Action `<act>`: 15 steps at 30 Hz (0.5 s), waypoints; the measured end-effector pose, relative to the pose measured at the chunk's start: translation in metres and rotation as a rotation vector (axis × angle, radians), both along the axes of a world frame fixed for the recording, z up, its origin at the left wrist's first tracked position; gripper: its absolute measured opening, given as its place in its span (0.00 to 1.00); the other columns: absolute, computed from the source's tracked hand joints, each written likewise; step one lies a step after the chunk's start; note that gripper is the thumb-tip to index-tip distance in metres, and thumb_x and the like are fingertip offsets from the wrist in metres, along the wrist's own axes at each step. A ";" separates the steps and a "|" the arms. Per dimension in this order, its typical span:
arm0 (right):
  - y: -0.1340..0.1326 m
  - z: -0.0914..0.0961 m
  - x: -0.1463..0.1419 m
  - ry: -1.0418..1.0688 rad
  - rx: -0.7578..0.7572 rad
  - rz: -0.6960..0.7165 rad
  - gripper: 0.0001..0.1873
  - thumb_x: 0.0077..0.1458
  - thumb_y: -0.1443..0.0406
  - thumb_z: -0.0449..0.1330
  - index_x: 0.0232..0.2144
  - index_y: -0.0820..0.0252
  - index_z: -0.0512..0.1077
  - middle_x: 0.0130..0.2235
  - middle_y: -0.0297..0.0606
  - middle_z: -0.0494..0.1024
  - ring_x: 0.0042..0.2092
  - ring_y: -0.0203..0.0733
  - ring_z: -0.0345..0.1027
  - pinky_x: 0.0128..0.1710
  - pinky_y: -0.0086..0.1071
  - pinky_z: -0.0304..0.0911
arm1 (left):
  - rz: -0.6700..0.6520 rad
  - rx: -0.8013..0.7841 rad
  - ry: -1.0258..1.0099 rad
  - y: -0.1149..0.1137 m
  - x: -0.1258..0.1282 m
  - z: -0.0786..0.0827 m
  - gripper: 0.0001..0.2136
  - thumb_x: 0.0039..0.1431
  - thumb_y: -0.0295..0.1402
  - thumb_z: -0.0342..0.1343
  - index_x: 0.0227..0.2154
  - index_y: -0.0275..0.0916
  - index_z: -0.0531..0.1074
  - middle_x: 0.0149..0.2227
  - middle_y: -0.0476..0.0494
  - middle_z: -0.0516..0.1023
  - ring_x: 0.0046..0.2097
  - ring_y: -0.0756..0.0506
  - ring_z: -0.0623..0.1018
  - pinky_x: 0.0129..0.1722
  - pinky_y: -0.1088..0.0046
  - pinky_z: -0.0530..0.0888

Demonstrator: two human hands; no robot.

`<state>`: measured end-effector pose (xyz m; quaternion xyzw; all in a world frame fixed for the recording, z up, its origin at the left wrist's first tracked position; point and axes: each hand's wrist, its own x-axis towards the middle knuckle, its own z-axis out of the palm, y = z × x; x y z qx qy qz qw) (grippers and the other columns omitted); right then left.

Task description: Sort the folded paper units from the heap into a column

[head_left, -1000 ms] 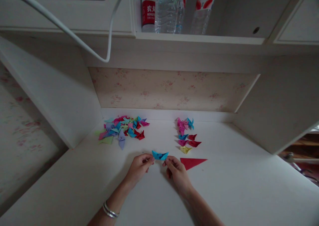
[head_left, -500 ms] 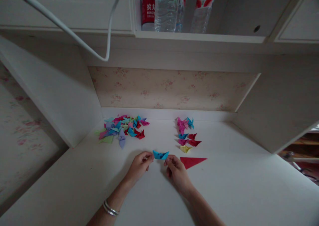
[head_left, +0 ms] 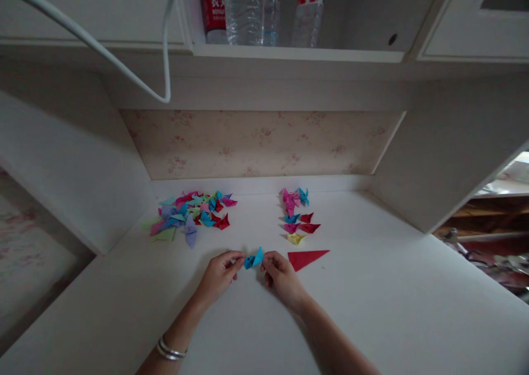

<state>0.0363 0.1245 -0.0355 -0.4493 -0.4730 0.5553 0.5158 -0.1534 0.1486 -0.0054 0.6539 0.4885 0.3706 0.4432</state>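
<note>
- Above the worktop (head_left: 248, 331), left: thin white cable (head_left: 166, 66), hanging in a bent loop before the cupboards.
- Open white cupboard compartment (head_left: 372, 22): plastic bottles upright inside, tops cut off by the upper edge of view. From the left: bottle with a red label and white lettering (head_left: 214, 11); clear ribbed bottle (head_left: 243, 16), just beside it; slimmer clear bottle (head_left: 271, 11), close against that one; clear bottle with a red-and-white label (head_left: 309, 16), a little apart. Fill levels: cannot tell.
- Worktop, back left: loose heap of multicoloured folded paper shapes (head_left: 182, 215), pieces overlapping, in purple, blue, green, pink and red.
- Left hand (head_left: 219, 276), two silver bangles (head_left: 170, 353) at the wrist: thumb and finger pinched at the left end of the blue piece.
- Small bright-blue folded paper piece (head_left: 253, 259): between the two hands, near their fingertips, tilted, right end higher.
- Right hand (head_left: 283, 281): fingertips closed on the right end of the same piece. Hands a short gap apart, the piece bridging it.
- Behind the right hand: small cluster of pink, blue, red and yellow folded shapes (head_left: 291, 228).
- Flat red paper triangle (head_left: 306, 259): just right of the right hand, lying on the worktop.
- Far right, past the side panel: brown shelving (head_left: 475, 215); contents too blurred to name.
</note>
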 end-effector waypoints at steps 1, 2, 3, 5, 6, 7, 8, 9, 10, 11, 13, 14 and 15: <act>0.000 0.000 0.000 0.005 -0.001 -0.003 0.19 0.52 0.49 0.58 0.32 0.60 0.67 0.27 0.31 0.72 0.18 0.28 0.58 0.17 0.25 0.50 | 0.006 -0.007 0.008 0.001 0.000 -0.001 0.18 0.53 0.45 0.55 0.38 0.35 0.75 0.23 0.49 0.73 0.21 0.51 0.69 0.20 0.78 0.64; 0.000 0.000 0.000 0.011 -0.004 -0.006 0.19 0.52 0.49 0.58 0.32 0.60 0.67 0.27 0.31 0.71 0.18 0.28 0.57 0.16 0.24 0.50 | 0.022 -0.011 0.011 0.002 0.000 -0.002 0.19 0.52 0.46 0.55 0.37 0.35 0.75 0.22 0.49 0.73 0.21 0.51 0.69 0.20 0.77 0.64; 0.001 0.001 -0.001 0.017 -0.008 -0.009 0.20 0.52 0.49 0.58 0.32 0.60 0.67 0.27 0.30 0.71 0.18 0.28 0.58 0.16 0.24 0.50 | 0.046 -0.015 0.009 0.003 0.000 -0.002 0.19 0.51 0.47 0.56 0.37 0.34 0.75 0.22 0.49 0.74 0.21 0.51 0.69 0.19 0.77 0.63; 0.001 0.001 -0.001 0.028 -0.017 -0.014 0.20 0.52 0.49 0.58 0.32 0.60 0.67 0.27 0.30 0.71 0.18 0.27 0.58 0.15 0.24 0.50 | 0.097 -0.030 -0.007 0.003 0.000 -0.001 0.21 0.49 0.48 0.57 0.37 0.34 0.75 0.23 0.49 0.74 0.21 0.51 0.69 0.19 0.78 0.63; 0.002 0.002 -0.001 0.032 -0.020 -0.015 0.19 0.52 0.49 0.58 0.32 0.60 0.66 0.27 0.30 0.71 0.18 0.27 0.58 0.15 0.24 0.49 | 0.117 -0.041 -0.017 0.003 0.000 -0.001 0.22 0.49 0.49 0.57 0.37 0.34 0.75 0.23 0.48 0.74 0.21 0.51 0.69 0.18 0.78 0.63; 0.002 0.002 -0.002 0.032 -0.021 -0.015 0.19 0.52 0.49 0.58 0.32 0.59 0.66 0.27 0.29 0.70 0.17 0.27 0.58 0.14 0.24 0.49 | 0.130 -0.052 -0.027 0.003 0.001 0.000 0.22 0.48 0.49 0.57 0.37 0.33 0.75 0.23 0.48 0.75 0.21 0.51 0.69 0.18 0.78 0.63; 0.002 0.002 -0.002 0.030 -0.020 -0.012 0.18 0.52 0.50 0.58 0.32 0.59 0.66 0.27 0.29 0.70 0.17 0.27 0.58 0.14 0.23 0.48 | 0.138 -0.060 -0.039 0.002 0.003 0.001 0.23 0.48 0.50 0.58 0.37 0.33 0.75 0.24 0.48 0.75 0.21 0.51 0.69 0.19 0.78 0.63; 0.002 0.003 -0.002 0.027 -0.016 -0.005 0.18 0.52 0.51 0.57 0.31 0.59 0.66 0.27 0.29 0.70 0.17 0.27 0.58 0.14 0.23 0.48 | 0.145 -0.063 -0.054 0.002 0.005 0.002 0.23 0.47 0.50 0.58 0.37 0.34 0.75 0.25 0.47 0.76 0.21 0.52 0.68 0.19 0.78 0.63; 0.002 0.003 -0.002 0.024 -0.013 0.003 0.17 0.53 0.51 0.57 0.31 0.60 0.66 0.26 0.29 0.70 0.17 0.27 0.58 0.14 0.23 0.48 | 0.154 -0.060 -0.071 0.003 0.009 0.004 0.23 0.47 0.50 0.58 0.38 0.34 0.75 0.26 0.47 0.77 0.21 0.52 0.68 0.19 0.78 0.63; 0.002 0.004 -0.002 0.021 -0.013 0.010 0.16 0.53 0.52 0.57 0.31 0.60 0.66 0.26 0.29 0.70 0.17 0.27 0.58 0.14 0.23 0.48 | 0.164 -0.054 -0.089 0.003 0.013 0.005 0.23 0.47 0.50 0.58 0.39 0.34 0.74 0.28 0.46 0.77 0.21 0.52 0.69 0.19 0.78 0.63; 0.002 0.006 -0.002 0.019 -0.020 0.020 0.16 0.52 0.53 0.57 0.31 0.60 0.66 0.25 0.29 0.70 0.17 0.28 0.57 0.15 0.23 0.49 | 0.166 -0.036 -0.112 0.007 0.026 0.011 0.22 0.48 0.48 0.58 0.40 0.34 0.74 0.30 0.45 0.78 0.21 0.52 0.70 0.18 0.78 0.63; 0.003 0.007 -0.002 0.021 -0.025 0.026 0.15 0.52 0.53 0.57 0.31 0.60 0.66 0.25 0.29 0.70 0.17 0.28 0.57 0.15 0.23 0.49 | 0.145 -0.028 -0.111 0.009 0.034 0.014 0.21 0.49 0.47 0.57 0.39 0.34 0.74 0.30 0.45 0.79 0.21 0.52 0.70 0.19 0.78 0.64; 0.004 0.007 -0.002 0.020 -0.030 0.031 0.15 0.52 0.53 0.56 0.30 0.60 0.66 0.24 0.29 0.69 0.17 0.28 0.57 0.15 0.23 0.49 | 0.107 -0.018 -0.099 0.011 0.043 0.019 0.19 0.50 0.45 0.57 0.38 0.34 0.74 0.30 0.44 0.79 0.22 0.52 0.71 0.19 0.78 0.65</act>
